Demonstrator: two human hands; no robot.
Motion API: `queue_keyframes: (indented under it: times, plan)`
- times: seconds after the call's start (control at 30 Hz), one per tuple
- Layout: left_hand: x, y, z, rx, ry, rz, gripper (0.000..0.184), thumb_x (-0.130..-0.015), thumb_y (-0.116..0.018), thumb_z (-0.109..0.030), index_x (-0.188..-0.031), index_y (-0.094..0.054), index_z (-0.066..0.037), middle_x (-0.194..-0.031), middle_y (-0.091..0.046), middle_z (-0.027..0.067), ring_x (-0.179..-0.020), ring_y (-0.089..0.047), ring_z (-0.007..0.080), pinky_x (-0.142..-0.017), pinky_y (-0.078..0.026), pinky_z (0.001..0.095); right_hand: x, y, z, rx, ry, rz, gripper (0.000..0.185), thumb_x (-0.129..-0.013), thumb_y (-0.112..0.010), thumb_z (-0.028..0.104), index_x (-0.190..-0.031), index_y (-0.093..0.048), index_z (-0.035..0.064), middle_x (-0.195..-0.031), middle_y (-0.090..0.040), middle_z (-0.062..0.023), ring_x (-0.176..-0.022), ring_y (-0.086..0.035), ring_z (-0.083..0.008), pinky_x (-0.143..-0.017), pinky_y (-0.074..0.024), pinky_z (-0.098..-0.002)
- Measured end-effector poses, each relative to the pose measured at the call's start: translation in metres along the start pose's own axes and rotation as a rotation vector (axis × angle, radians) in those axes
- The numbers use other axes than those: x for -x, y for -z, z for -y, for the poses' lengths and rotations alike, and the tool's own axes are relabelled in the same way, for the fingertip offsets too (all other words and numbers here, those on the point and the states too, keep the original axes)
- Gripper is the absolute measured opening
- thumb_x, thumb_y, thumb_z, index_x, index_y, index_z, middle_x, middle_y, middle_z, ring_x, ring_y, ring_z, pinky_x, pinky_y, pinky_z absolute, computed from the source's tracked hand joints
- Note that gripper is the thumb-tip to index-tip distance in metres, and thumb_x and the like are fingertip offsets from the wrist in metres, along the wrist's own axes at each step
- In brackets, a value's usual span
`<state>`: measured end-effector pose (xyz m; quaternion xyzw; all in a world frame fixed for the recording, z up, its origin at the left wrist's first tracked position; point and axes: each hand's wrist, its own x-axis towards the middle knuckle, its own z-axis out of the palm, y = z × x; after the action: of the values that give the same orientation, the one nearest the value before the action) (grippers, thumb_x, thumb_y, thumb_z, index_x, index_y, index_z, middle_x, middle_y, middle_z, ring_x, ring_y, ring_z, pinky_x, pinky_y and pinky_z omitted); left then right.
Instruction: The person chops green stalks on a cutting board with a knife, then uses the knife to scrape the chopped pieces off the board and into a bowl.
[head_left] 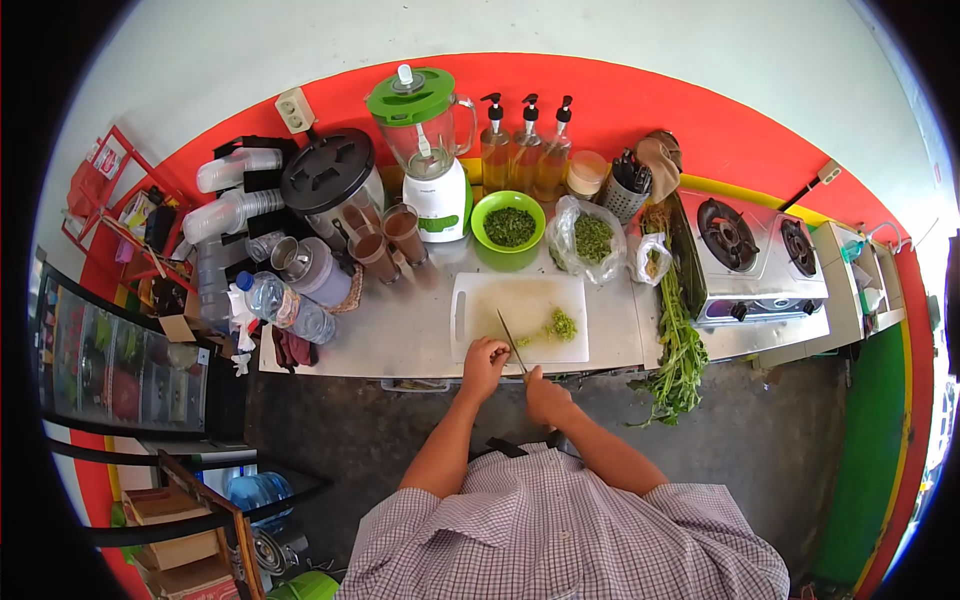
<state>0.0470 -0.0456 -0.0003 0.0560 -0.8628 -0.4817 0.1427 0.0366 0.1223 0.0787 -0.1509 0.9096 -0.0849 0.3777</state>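
My right hand [548,399] is wrapped around the handle of a knife [509,335], its blade angled up and left over a white cutting board [470,290]. Close to the left of the blade, my left hand [485,362] rests on the board's near edge with curled fingers. Whatever those fingers may pinch is hidden. A small heap of chopped greens [562,325] lies on the right part of the board, with some bits nearer the blade. Behind the board stand a green bowl [507,258] of chopped greens and a clear plastic bag [571,262] holding more.
Leafy stalks [678,350] hang over the counter's front edge, beside a two-burner gas stove [750,285]. At the back are a blender [437,200] and several pump bottles [525,160]. Brown cups [403,235], a water bottle [290,308] and a lidded container [330,180] crowd the left.
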Motion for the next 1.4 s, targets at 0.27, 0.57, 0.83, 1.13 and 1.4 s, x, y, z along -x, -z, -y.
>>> queue_keyframes:
  times: [0.27,0.57,0.83,1.13,1.4]
  plan:
    - [0.003,0.0,-0.002,-0.027,-0.03,-0.017,0.01,-0.082,-0.073,-0.004,-0.091,-0.071,-0.002,-0.085,-0.065,0.0107,-0.081,-0.06,0.0269,-0.073,-0.051,0.0377,0.008,-0.023,0.0,-0.061,-0.025,-0.021,0.061,-0.091,-0.057,0.017,-0.14,-0.03,-0.0092,-0.114,-0.069,-0.0309,-0.109,-0.069,-0.0436,-0.093,-0.0545,-0.0496]
    - [-0.005,0.009,-0.005,0.029,0.096,0.102,0.01,-0.079,-0.071,-0.001,-0.09,-0.072,0.0,-0.083,-0.067,0.0131,-0.079,-0.065,0.0301,-0.073,-0.052,0.0408,0.003,-0.008,0.007,0.024,0.007,-0.058,0.061,-0.091,-0.058,0.015,-0.14,-0.031,-0.0086,-0.116,-0.069,-0.0305,-0.108,-0.07,-0.0417,-0.092,-0.0552,-0.0497]
    - [-0.014,0.011,-0.013,-0.104,0.182,0.162,0.009,-0.079,-0.072,-0.002,-0.086,-0.072,-0.006,-0.084,-0.068,0.0136,-0.08,-0.067,0.0331,-0.073,-0.053,0.0427,0.004,0.007,0.011,0.0,0.02,-0.03,0.052,-0.088,-0.062,0.014,-0.129,-0.037,-0.0069,-0.113,-0.069,-0.0307,-0.107,-0.07,-0.043,-0.091,-0.0556,-0.051]
    - [-0.008,0.007,-0.012,-0.165,0.129,0.048,0.01,-0.076,-0.078,-0.007,-0.085,-0.074,-0.005,-0.083,-0.071,0.0128,-0.079,-0.071,0.0294,-0.071,-0.055,0.0397,-0.016,-0.015,0.002,-0.075,0.014,-0.056,0.049,-0.089,-0.063,0.017,-0.124,-0.037,-0.0053,-0.111,-0.069,-0.0317,-0.107,-0.068,-0.0457,-0.092,-0.0547,-0.0526]
    - [-0.007,0.008,-0.012,-0.151,0.172,0.091,0.006,-0.08,-0.072,-0.006,-0.086,-0.074,-0.008,-0.087,-0.068,0.0116,-0.088,-0.067,0.0322,-0.075,-0.053,0.0433,-0.004,-0.027,0.002,-0.081,-0.017,-0.084,0.051,-0.089,-0.062,0.018,-0.126,-0.036,-0.0041,-0.114,-0.067,-0.0334,-0.107,-0.067,-0.0486,-0.092,-0.0542,-0.0539]
